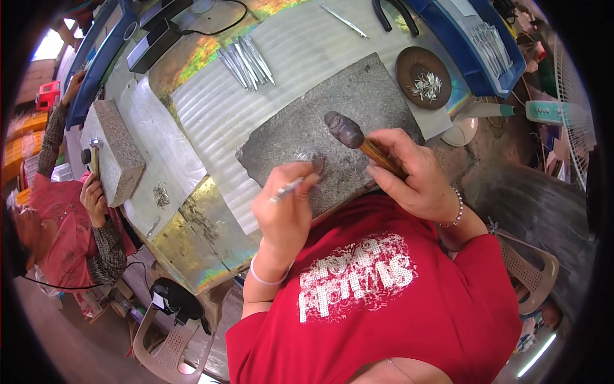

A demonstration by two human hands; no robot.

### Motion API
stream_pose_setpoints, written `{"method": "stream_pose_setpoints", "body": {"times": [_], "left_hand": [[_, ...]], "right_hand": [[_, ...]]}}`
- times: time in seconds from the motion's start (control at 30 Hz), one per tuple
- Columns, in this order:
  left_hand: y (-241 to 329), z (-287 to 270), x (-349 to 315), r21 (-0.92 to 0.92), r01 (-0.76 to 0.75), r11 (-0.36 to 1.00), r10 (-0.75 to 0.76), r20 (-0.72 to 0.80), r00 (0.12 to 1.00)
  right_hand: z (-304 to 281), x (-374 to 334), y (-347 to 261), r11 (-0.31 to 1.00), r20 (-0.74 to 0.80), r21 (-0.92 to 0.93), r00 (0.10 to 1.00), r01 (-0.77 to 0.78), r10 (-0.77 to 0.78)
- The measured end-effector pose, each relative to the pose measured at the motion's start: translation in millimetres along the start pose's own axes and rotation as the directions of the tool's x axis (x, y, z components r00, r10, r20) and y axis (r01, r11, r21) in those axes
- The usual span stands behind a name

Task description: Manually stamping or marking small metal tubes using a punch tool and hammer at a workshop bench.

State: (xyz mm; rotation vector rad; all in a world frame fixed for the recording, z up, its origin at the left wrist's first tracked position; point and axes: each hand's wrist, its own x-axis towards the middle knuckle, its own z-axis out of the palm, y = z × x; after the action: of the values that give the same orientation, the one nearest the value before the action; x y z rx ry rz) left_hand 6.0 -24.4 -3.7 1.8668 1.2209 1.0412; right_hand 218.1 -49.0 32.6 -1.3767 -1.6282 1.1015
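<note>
My right hand (412,176) is closed round the wooden handle of a hammer (345,130). Its dark, worn head hangs over a flat grey stone slab (275,137). Against the slab's near side, my left hand (284,201) pinches a thin silvery metal rod (286,190), part of which sticks out between the fingers. Around the fingertips there is a small shiny, blurred shape that I cannot make out. A bundle of similar silvery rods (246,62) lies beyond the slab on white foam sheet (204,102). To the slab's right, a round brown dish (407,61) holds small silvery slivers.
A blue bin (467,48) with bagged silvery pieces stands at the far right. One more rod (344,21) lies at the back. On the left, a co-worker's hand (94,198) holds a small hammer by a granite block (115,150). A fan (569,115) stands far right.
</note>
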Motion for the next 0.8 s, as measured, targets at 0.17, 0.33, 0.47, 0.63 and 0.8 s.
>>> {"method": "stream_pose_setpoints", "body": {"times": [0.17, 0.33, 0.47, 0.63, 0.8], "left_hand": [[9.4, 1.1, 2.6, 0.241, -0.228, 0.943, 0.219, 0.063, 0.974], [1.5, -4.4, 1.9, 0.227, -0.350, 0.909, 0.312, 0.188, 0.931], [10.2, -14.1, 10.3, 0.226, -0.351, 0.909, 0.285, 0.278, 0.917], [-11.3, -7.1, 0.2, 0.203, -0.306, 0.930, 0.285, 0.129, 0.950], [-4.5, -9.8, 6.5, 0.170, -0.276, 0.946, 0.265, 0.084, 0.960]], "right_hand": [[8.9, 8.5, -10.3, 0.950, 0.041, 0.256, 0.980, 0.177, -0.194], [9.8, 33.8, -46.3, 0.928, 0.219, 0.063, 0.902, 0.367, -0.371], [15.0, 37.6, -56.0, 0.891, 0.239, -0.033, 0.869, 0.453, -0.433], [2.7, 26.6, -70.2, 0.960, 0.172, 0.015, 0.946, 0.278, -0.276], [-15.6, 11.3, -82.1, 0.939, 0.185, -0.103, 0.934, 0.327, -0.305]]}}
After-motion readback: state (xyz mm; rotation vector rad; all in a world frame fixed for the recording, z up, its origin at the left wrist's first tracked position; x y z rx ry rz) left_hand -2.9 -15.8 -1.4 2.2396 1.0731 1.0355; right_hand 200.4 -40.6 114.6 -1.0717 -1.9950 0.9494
